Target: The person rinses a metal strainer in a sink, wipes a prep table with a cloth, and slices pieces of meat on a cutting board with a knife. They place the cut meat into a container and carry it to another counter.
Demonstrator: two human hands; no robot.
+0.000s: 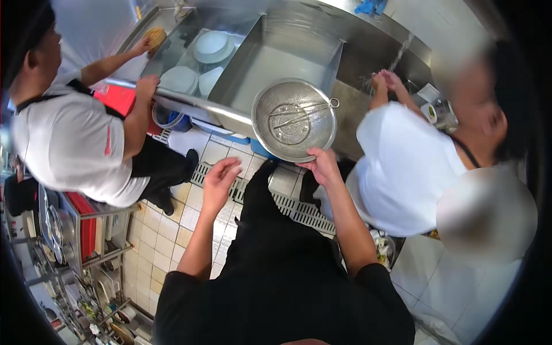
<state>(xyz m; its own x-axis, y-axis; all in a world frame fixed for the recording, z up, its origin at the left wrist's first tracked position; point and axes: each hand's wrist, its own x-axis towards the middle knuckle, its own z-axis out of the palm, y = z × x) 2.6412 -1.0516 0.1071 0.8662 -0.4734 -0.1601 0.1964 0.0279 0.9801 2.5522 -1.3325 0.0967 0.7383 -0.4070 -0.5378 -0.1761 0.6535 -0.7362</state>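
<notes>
In my right hand (pixel 323 165) is the rim of a round perforated metal strainer (pixel 287 141), held out over the front edge of the sink. A pair of metal tongs (pixel 302 114) with a ring at one end lies across the strainer. My left hand (pixel 223 175) is raised to the left of the strainer, apart from it, with its fingers loosely curled and nothing visible in them. Just beyond the strainer is the middle sink basin (pixel 293 54).
White plates (pixel 214 46) sit in the left basin. A person in white (pixel 75 144) stands at the left, one hand on a yellow sponge (pixel 155 38). Another person (pixel 408 167) rinses hands under water at the right. A metal rack (pixel 115 230) stands lower left.
</notes>
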